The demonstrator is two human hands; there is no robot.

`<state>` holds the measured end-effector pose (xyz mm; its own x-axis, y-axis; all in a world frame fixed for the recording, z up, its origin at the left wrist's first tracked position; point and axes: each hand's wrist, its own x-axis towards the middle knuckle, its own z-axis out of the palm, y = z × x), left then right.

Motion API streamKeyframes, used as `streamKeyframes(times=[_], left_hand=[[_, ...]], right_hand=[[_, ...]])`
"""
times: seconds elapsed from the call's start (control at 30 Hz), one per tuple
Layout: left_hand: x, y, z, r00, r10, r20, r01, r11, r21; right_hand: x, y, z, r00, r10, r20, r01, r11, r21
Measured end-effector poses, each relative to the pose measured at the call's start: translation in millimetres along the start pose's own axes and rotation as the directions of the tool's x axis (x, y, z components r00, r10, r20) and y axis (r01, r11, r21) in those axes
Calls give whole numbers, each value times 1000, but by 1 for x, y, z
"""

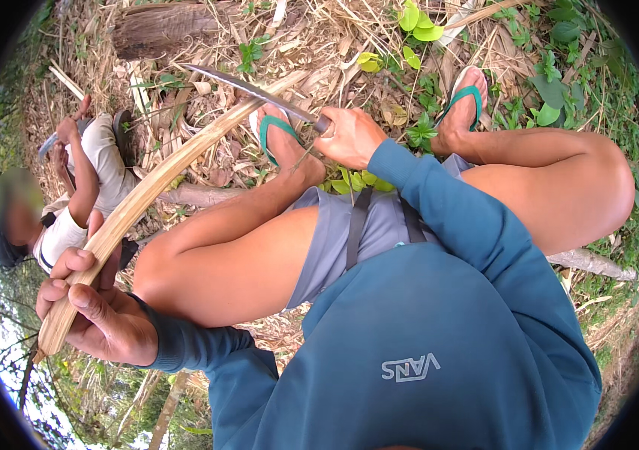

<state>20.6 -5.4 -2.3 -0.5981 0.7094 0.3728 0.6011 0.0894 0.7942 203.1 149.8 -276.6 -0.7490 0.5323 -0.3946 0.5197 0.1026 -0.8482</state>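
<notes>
A long pale strip of split wood (160, 178) runs slantwise from the lower left up toward the middle. My left hand (106, 311) grips it near its lower end, fingers wrapped under and thumb along the near side. My right hand (351, 137) is closed round the dark handle of a long knife (248, 88). The curved blade points left and lies across the strip near its upper end; whether its edge bites into the wood I cannot tell.
My bare legs are spread, with feet in green-strapped flip-flops (468, 91). Another person (72, 180) sits at the left holding a blade and a stick. A log (166, 30) lies at the top left; shavings and leaves cover the ground. A branch (591, 264) lies at the right.
</notes>
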Motion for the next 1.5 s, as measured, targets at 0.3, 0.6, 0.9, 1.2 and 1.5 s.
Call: streamKeyframes(times=[0.3,0.6,0.9,1.2,1.5], left_hand=[[13,-3,-2,999,-33,24,34,998,-52],[3,1,-3,994,-106,-35,104,993,-57],[6,4,0,998,-68,18,70,994,-79],[6,8,6,999,-30,31,30,1000,4],[3,12,9,999,12,37,-12,1000,6]], right_hand=[[41,76,-17,937,346,40,-337,929,-154],[-3,-31,-3,999,-44,-19,46,994,99],[-22,-64,-6,957,-281,-64,288,942,172],[-29,-71,-3,970,-239,-30,240,943,231],[-34,-87,-13,936,-340,-94,352,920,174]])
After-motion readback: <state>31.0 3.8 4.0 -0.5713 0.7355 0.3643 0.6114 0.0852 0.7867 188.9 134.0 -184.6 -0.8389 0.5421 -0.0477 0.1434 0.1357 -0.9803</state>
